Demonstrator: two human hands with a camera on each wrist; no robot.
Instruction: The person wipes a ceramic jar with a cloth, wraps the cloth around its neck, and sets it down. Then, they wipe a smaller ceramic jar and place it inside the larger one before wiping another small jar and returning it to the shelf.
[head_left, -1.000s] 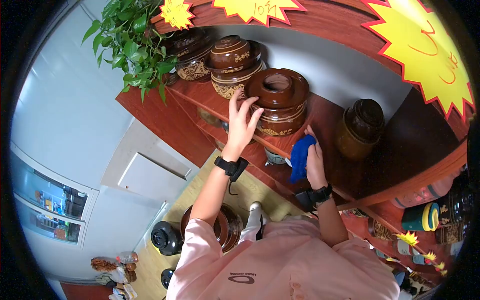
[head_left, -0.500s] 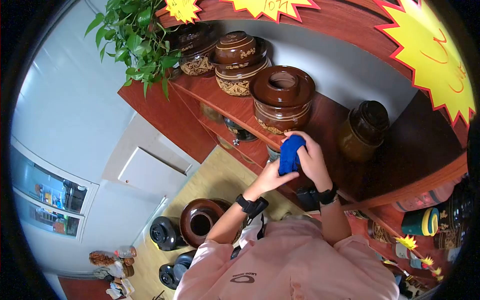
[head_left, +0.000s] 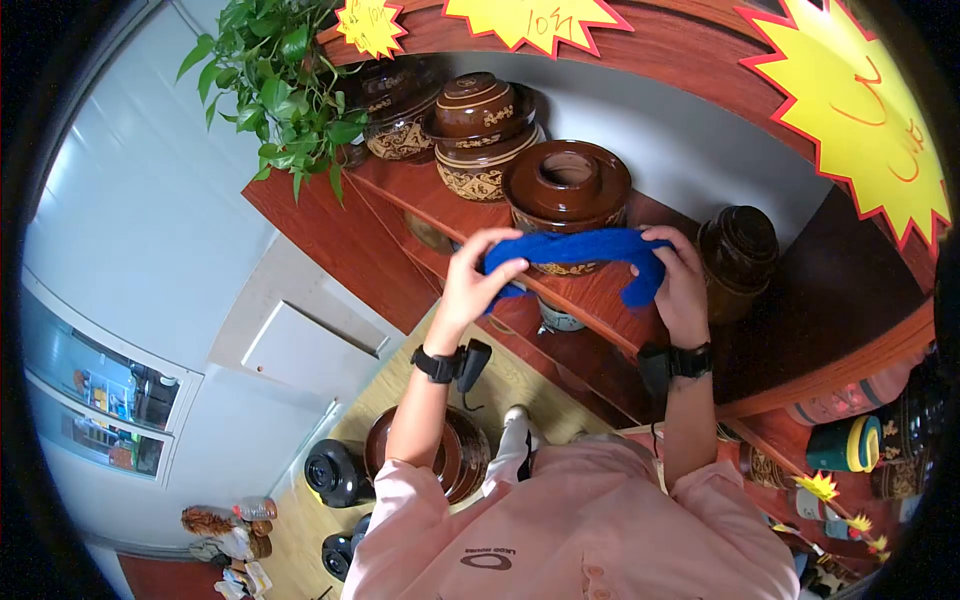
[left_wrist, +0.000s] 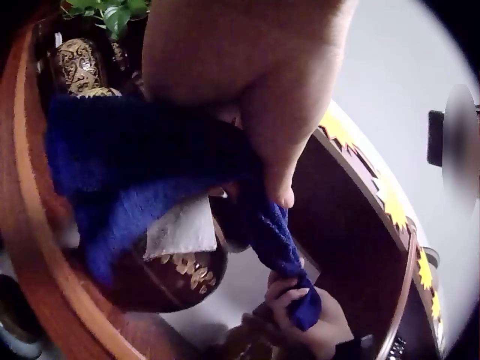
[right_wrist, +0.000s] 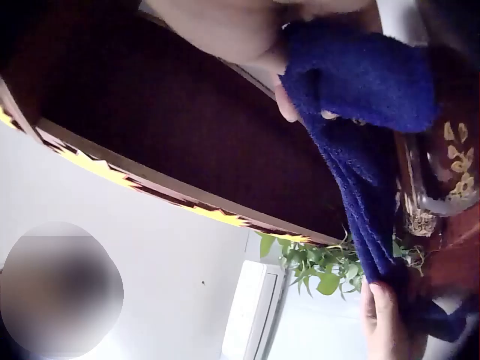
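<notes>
A blue cloth [head_left: 580,246] is stretched between both hands in front of a brown lidded jar [head_left: 567,180] on the shelf. The left hand [head_left: 474,282] pinches one end between thumb and fingers. At the other end the right hand [head_left: 682,287] grips the cloth, and a loose flap hangs beside its fingers. In the left wrist view the cloth [left_wrist: 142,157] drapes broadly from the near hand and narrows to a twist toward the right hand [left_wrist: 319,319]. The right wrist view has the left hand [right_wrist: 386,322] pinching the far end of the cloth [right_wrist: 360,82].
More brown jars [head_left: 484,160] stand left on the shelf, near a hanging green plant [head_left: 280,90]. A dark jar [head_left: 738,250] is to the right. Yellow star-shaped signs [head_left: 540,18] line the upper board. Pots [head_left: 335,472] sit on the floor below.
The left hand has left the jar's side and now grips the cloth. Bunched between both hands half a second ago, the cloth is now spread wide, with the hands moved apart.
</notes>
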